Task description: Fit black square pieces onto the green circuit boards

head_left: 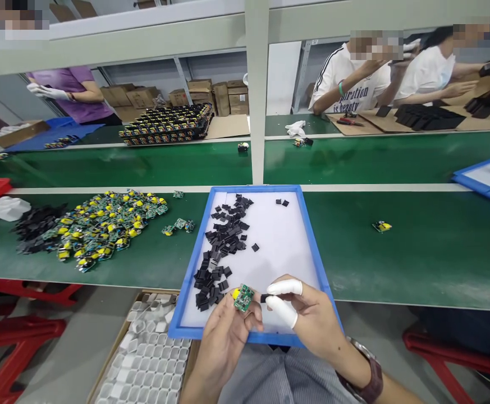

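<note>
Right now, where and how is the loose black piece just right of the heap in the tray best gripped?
Likely by two opposite edges of the black piece, pinched from above and its right: it looks flat, with the heap on its left and white tray floor on its right. The right hand is on that side but pinches another black part.

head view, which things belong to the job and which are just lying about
Likely in the job:
circuit board in left hand
black piece in right hand
blue tray
loose black pieces
board heap

Likely just lying about:
crumpled white item
red-handled tool
</note>
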A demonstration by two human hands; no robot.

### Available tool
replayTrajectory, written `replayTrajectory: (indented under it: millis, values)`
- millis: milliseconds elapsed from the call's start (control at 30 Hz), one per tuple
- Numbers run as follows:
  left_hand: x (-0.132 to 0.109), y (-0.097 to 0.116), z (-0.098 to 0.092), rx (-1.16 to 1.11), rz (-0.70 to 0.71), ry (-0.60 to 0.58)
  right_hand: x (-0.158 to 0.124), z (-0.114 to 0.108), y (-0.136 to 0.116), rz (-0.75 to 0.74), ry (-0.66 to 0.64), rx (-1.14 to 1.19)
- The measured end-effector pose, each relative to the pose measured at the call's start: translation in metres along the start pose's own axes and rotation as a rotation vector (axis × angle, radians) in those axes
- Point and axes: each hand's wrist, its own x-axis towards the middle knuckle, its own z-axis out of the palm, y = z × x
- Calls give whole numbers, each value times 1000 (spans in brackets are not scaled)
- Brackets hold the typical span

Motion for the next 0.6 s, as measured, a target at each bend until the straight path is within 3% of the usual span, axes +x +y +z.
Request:
replayTrajectory:
  millis: [267, 500, 600]
  values:
    - [-1, -4, -2, 29, 16, 57, 2, 5, 0, 6, 19, -24]
    - [-1, -1, -5, 208, 51, -64, -2, 2, 3, 113, -26, 72]
    - [-1, -2, -6, 160, 63, -63, -6, 1, 6, 151, -7, 78]
